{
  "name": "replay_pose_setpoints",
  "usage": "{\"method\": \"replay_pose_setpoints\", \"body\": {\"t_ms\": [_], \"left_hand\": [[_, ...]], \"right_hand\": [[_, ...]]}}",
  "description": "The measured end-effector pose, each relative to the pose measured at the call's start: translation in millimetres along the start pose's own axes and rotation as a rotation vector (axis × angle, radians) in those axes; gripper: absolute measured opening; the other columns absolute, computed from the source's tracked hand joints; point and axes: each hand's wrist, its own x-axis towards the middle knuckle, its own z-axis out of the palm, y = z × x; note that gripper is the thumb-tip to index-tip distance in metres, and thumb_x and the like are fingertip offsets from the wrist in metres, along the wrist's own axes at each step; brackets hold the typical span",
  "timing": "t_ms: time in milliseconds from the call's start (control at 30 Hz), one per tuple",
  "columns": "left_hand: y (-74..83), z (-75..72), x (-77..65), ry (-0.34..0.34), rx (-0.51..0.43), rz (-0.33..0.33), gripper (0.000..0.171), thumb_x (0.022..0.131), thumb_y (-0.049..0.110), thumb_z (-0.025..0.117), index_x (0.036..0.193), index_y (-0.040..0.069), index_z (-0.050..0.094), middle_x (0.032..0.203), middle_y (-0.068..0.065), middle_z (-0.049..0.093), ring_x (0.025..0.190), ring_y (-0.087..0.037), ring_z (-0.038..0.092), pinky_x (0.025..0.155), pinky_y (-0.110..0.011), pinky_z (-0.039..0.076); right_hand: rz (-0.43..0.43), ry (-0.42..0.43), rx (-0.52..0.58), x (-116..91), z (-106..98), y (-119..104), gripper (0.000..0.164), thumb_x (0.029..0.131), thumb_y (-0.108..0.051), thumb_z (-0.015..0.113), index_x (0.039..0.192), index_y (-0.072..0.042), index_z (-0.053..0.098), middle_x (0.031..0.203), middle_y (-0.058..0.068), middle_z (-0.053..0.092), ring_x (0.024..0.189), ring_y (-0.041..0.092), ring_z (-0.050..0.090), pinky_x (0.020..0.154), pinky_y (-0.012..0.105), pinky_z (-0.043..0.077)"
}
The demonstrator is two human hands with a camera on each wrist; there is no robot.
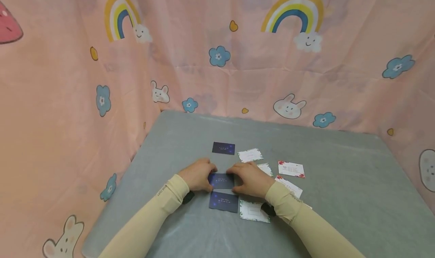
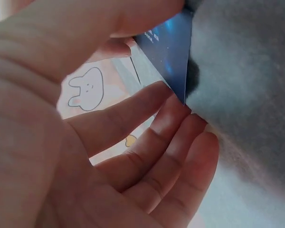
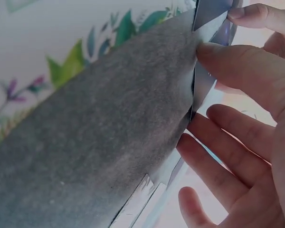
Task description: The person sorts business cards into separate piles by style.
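Observation:
A dark blue card (image 1: 221, 181) with small pale print lies between my two hands, in the middle of a column of similar cards. My left hand (image 1: 198, 175) holds its left end, thumb at the near corner and fingers at the far one. From the other side, my right hand (image 1: 253, 178) grips the right end between thumb and fingers. The left wrist view shows a pointed corner of the blue card (image 2: 168, 57) at the fingertips. In the right wrist view, the thumb (image 3: 218, 53) touches the card's edge.
Another dark blue card (image 1: 223, 148) lies farther off, and a third blue card (image 1: 223, 201) nearer. To the right are white leaf-bordered cards (image 1: 250, 155) and white cards with red corners (image 1: 291, 169), some partly behind my right arm. A patterned pink curtain (image 1: 190, 77) surrounds the grey table (image 1: 340, 182).

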Motion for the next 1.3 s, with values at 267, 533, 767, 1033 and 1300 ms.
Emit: {"method": "replay_pose_setpoints", "body": {"t_ms": [267,533,767,1033,1300], "left_hand": [[5.4,-1.9,-2.1,-0.010,0.121,0.043,0.056,0.077,0.026,0.094,0.127,0.008,0.075,0.109,-0.003,0.066,0.093,-0.014,0.060,0.090,-0.034,0.057],[-2.5,1.3,6.5,-0.008,0.074,0.032,0.057,0.082,0.030,0.092,0.130,0.006,0.073,0.118,-0.006,0.067,0.098,-0.016,0.065,0.095,-0.036,0.059],[-11.5,-16.0,35.0,0.022,0.054,-0.016,0.056,0.086,0.023,0.091,0.135,0.008,0.070,0.126,-0.010,0.066,0.111,-0.022,0.067,0.104,-0.040,0.057],[-26.1,-29.9,81.9,0.007,0.058,-0.099,0.060,0.092,0.024,0.086,0.146,0.010,0.065,0.144,-0.013,0.061,0.128,-0.026,0.064,0.112,-0.041,0.054],[-39.5,-39.5,104.6,0.004,0.053,-0.120,0.060,0.094,0.021,0.085,0.149,0.009,0.064,0.148,-0.013,0.061,0.134,-0.026,0.061,0.117,-0.040,0.051]], "right_hand": [[0.014,-0.005,0.022,-0.2,1.7,0.5,0.056,0.085,-0.032,0.091,0.133,-0.009,0.073,0.124,0.004,0.075,0.116,0.022,0.072,0.107,0.056,0.051],[0.026,0.039,0.013,4.4,0.6,3.8,0.053,0.087,-0.026,0.090,0.133,-0.006,0.073,0.123,0.005,0.075,0.112,0.023,0.073,0.103,0.048,0.057],[0.130,0.089,0.006,25.0,-1.3,13.3,0.060,0.087,-0.029,0.091,0.138,-0.004,0.069,0.125,0.010,0.074,0.110,0.026,0.074,0.098,0.047,0.061],[0.292,0.068,0.082,61.2,-3.8,41.2,0.059,0.095,-0.025,0.085,0.146,-0.005,0.064,0.139,0.015,0.072,0.121,0.031,0.072,0.104,0.050,0.059],[0.314,0.089,0.112,80.9,-7.6,48.7,0.056,0.096,-0.020,0.083,0.146,-0.001,0.064,0.143,0.020,0.069,0.126,0.037,0.069,0.107,0.052,0.056]]}}
